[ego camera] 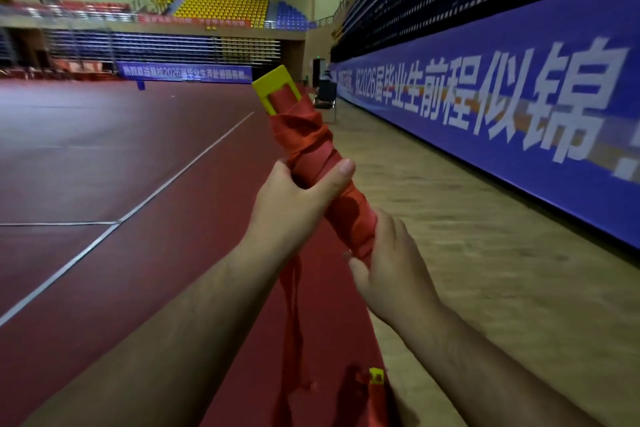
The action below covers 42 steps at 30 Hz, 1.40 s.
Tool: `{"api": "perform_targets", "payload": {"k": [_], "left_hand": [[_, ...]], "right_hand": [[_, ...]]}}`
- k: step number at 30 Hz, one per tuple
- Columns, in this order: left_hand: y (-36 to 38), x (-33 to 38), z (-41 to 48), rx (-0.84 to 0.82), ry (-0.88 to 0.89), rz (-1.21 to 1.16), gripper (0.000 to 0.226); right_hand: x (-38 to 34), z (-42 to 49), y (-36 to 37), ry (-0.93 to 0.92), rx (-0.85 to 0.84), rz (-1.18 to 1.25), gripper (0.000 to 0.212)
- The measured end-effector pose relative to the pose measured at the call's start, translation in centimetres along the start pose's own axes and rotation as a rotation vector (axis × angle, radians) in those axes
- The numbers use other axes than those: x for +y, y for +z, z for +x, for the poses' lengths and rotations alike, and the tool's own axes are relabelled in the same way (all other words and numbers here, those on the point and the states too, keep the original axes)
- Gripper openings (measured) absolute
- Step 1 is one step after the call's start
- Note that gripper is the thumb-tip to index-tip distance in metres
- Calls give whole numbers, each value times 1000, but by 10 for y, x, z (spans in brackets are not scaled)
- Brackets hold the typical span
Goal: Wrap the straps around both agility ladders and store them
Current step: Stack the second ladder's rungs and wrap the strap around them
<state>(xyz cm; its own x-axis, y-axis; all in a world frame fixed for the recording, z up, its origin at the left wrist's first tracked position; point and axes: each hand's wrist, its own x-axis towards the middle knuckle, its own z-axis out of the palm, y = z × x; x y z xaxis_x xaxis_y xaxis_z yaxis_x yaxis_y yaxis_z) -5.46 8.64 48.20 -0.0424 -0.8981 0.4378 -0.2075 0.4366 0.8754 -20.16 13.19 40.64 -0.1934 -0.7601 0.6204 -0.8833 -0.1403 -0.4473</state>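
While the left hand (294, 198) is curling round the middle of the bundled agility ladder (353, 208), the right hand (391, 260) is closing on its end just below. Stiff yellow rungs (273, 87) under soft, slippery red strap (318, 146) are probably feeling light; the wrapped middle is offering firmest hold. Loose strap is dangling beneath both grips, risking tangling with a second ladder (376, 376) seemingly lying lower.

Red court floor (104, 166), blue banner (519, 121) right, yellow seats (221, 10) far end.
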Motion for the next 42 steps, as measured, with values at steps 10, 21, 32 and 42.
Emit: {"api": "perform_targets", "payload": {"k": [10, 21, 32, 42], "left_hand": [[-2, 30, -7, -20, 318, -204, 16], [-18, -3, -4, -61, -62, 22, 47], [-22, -4, -10, -333, 293, -291, 48], [-21, -78, -17, -375, 38, -108, 30]], "right_hand": [[15, -11, -27, 122, -340, 606, 68], [-2, -22, -12, 264, -201, 105, 60], [26, -37, -16, 176, -738, 816, 55], [19, -16, -23, 246, -192, 551, 28]]}}
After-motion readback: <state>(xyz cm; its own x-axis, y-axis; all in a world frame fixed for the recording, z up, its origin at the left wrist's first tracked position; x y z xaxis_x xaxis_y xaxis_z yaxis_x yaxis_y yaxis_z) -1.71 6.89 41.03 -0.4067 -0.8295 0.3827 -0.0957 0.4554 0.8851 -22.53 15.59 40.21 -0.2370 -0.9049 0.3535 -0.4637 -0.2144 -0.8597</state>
